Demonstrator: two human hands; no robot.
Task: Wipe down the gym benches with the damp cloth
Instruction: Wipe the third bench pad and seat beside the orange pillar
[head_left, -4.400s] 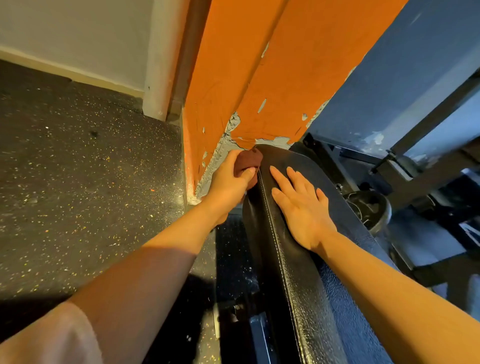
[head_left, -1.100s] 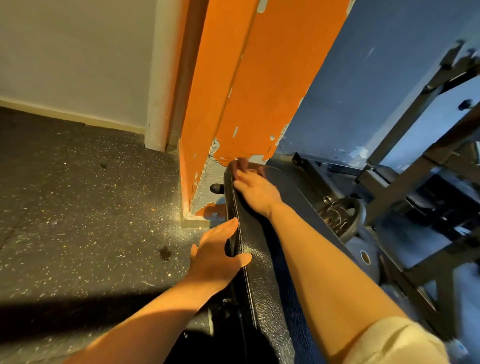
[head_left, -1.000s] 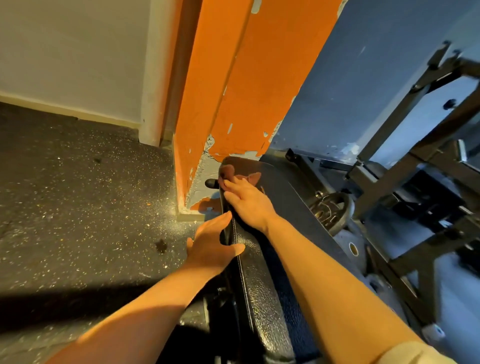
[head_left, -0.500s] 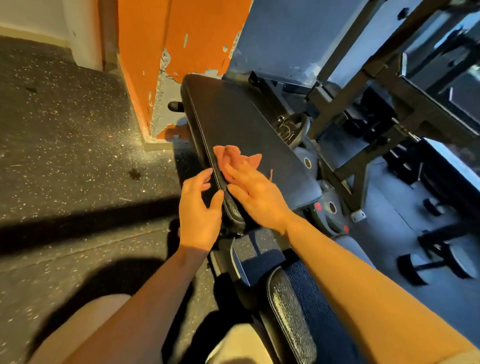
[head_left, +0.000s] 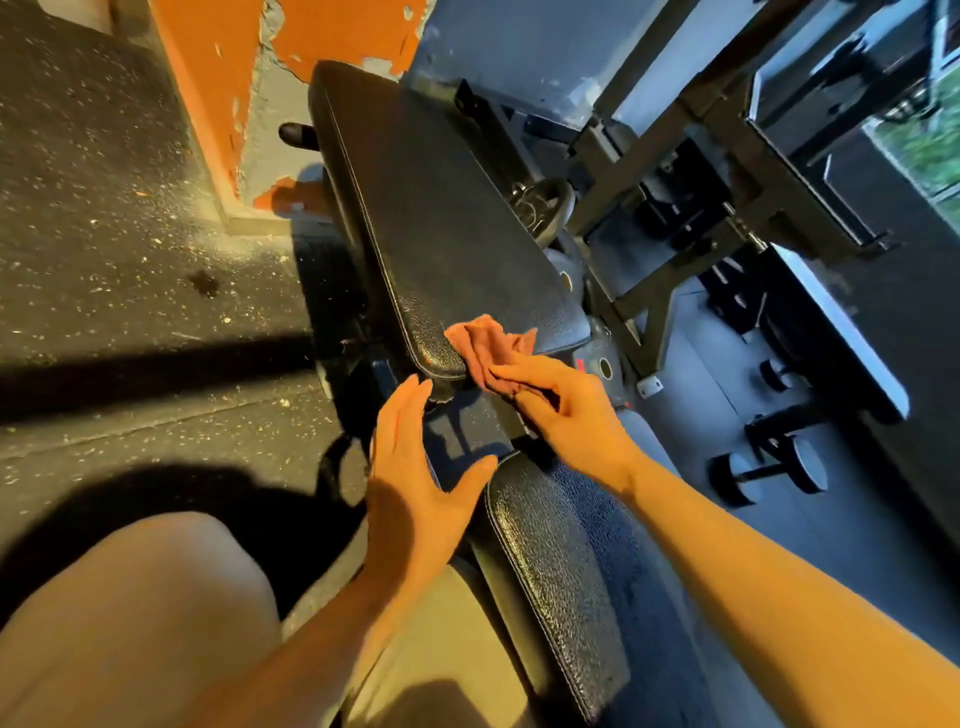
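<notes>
An orange pillar stands at far left beside the black bench pad. The left hand hovers with fingers straight and spread, holding nothing. The right hand grips the reddish cloth against the pad's near end. A dumbbell lies on the floor at right.

The right hand covers the near part of the cloth. The seat pad runs off the bottom edge. The green patch at the right edge is too blurry to tell
</notes>
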